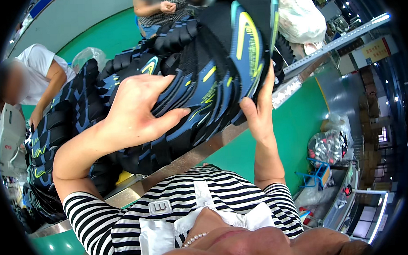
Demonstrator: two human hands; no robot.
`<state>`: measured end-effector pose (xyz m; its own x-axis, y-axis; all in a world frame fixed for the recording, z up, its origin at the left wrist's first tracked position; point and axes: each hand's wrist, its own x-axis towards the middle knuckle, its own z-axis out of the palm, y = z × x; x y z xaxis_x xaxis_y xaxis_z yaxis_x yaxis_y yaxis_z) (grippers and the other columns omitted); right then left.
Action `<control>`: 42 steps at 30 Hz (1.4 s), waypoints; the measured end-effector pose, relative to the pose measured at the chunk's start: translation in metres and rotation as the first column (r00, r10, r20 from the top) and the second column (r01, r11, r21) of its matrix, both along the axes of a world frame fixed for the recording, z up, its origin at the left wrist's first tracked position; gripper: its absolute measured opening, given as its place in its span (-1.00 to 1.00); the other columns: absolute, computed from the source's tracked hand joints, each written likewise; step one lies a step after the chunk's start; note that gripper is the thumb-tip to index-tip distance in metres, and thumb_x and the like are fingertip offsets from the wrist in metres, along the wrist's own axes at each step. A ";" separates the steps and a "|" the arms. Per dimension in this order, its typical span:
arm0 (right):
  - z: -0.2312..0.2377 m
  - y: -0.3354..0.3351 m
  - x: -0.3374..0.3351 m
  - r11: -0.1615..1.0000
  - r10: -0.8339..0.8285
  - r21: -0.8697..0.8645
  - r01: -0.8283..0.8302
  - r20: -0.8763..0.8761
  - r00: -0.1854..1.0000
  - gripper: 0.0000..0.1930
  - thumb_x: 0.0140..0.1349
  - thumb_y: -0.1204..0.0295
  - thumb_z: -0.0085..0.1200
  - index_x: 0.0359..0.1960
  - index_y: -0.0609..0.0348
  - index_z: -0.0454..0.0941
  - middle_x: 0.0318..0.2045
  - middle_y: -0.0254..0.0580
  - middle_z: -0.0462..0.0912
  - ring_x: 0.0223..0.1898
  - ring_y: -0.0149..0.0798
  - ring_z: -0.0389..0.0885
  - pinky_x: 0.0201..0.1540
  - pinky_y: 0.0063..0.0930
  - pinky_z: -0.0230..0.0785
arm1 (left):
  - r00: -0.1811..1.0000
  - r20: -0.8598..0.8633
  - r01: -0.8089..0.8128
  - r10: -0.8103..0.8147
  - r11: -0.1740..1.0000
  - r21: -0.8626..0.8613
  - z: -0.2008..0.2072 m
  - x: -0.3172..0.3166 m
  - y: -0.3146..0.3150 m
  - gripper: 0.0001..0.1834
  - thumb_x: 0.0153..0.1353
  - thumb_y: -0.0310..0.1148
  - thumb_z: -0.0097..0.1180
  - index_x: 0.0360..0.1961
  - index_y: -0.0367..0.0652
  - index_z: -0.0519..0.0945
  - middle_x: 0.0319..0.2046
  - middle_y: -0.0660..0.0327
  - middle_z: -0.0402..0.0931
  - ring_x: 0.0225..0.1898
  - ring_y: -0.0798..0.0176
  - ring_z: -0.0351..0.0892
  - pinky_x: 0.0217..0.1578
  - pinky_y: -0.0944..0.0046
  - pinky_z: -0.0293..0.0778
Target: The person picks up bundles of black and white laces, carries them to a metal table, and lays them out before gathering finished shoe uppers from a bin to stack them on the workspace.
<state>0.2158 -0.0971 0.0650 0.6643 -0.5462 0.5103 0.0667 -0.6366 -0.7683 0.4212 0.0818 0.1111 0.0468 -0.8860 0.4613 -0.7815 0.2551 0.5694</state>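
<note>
A thick stack of black and blue shoe uppers [211, 89] with yellow-green accents leans between my two hands. My left hand [133, 109] is at the stack's left end, thumb and one finger set apart around the layered edges; its other fingers are hidden. On the opposite side, my right hand [260, 114] clasps the outer edge, thumb in front and fingers along the side. The front upper [248, 47] shows a bright yellow-green and pale teal stripe. More bundled uppers [66, 121] are piled to the left, past my left forearm.
A metal table edge [196, 154] runs below the piles. One person in white [44, 70] reaches toward the far-left pile; another person [162, 12] stands across. A white plastic bag [301, 18] sits far right. On the green floor are a blue stool [320, 173] and a filled clear bag [328, 145].
</note>
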 end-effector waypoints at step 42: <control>-0.179 0.384 -0.734 0.157 -0.851 0.774 0.613 -0.209 0.481 0.00 0.12 0.09 0.25 0.44 0.29 -0.11 0.39 0.07 0.07 0.42 -0.09 0.02 0.41 -0.29 -0.13 | 0.333 -0.943 0.943 0.018 0.021 0.333 -0.218 -0.751 0.056 -0.41 0.27 -0.13 0.16 0.21 -0.23 0.35 0.12 0.16 0.44 0.14 0.22 0.43 0.20 0.19 0.29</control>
